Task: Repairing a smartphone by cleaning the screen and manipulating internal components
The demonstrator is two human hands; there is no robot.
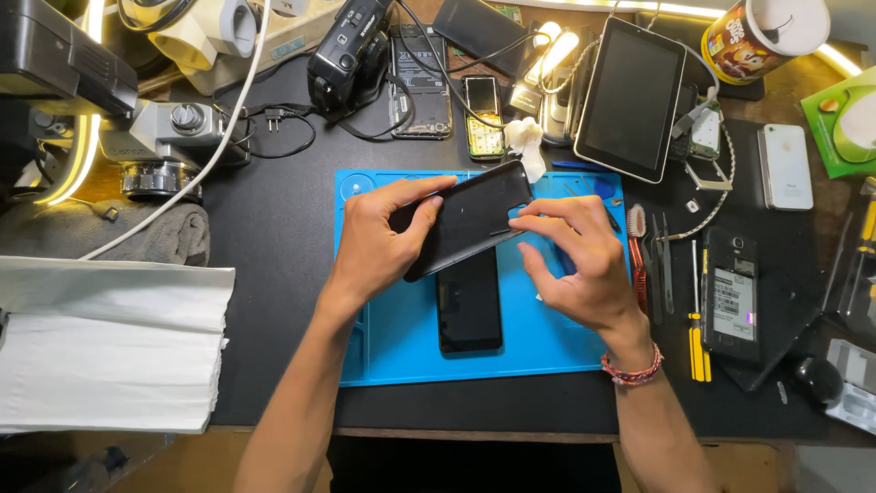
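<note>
**Phone back cover held over blue mat, 2 hands**

Stack of white paper towels (pixel 109 351): near left edge of the worktop (pixel 274 237), folded flat, well clear of the hands.

Blue silicone mat (pixel 547 338): lies square on the dark worktop in front of the person, likely as a padded surface with small trays along its top edge for loose parts.

Black phone (pixel 469 301): flat on the mat, long axis running near to far, its far end hidden beneath the raised cover.

Black back cover (pixel 474 215): lifted above the mat and over the phone's far end, tilted. Long axis runs diagonally, near-left to far-right, with the far-right corner highest.

Left hand (pixel 379 237): closed on the cover's left end, thumb across the upper edge and fingers underneath, apparently steadying it.

Right hand (pixel 575 260): narrowed to a pinch on the cover's right long edge, thumb and forefinger tips at the rim, remaining fingers curled. A beaded bracelet (pixel 631 370) sits on the wrist.

Tweezers and picks (pixel 659 265): laid parallel just right of the mat, points away from the person, within easy reach of the right hand.

Yellow-handled screwdriver (pixel 698 342): beside them, handle toward the person.

Opened phone (pixel 733 297): face down, back exposed, right of the tools.

White phone (pixel 785 166): farther right, lying flat.

Tablet (pixel 630 96): far side, propped at a slant.

Black camcorder (pixel 347 50): far centre-left, among cables.

Microscope base (pixel 169 146): far left.
</note>
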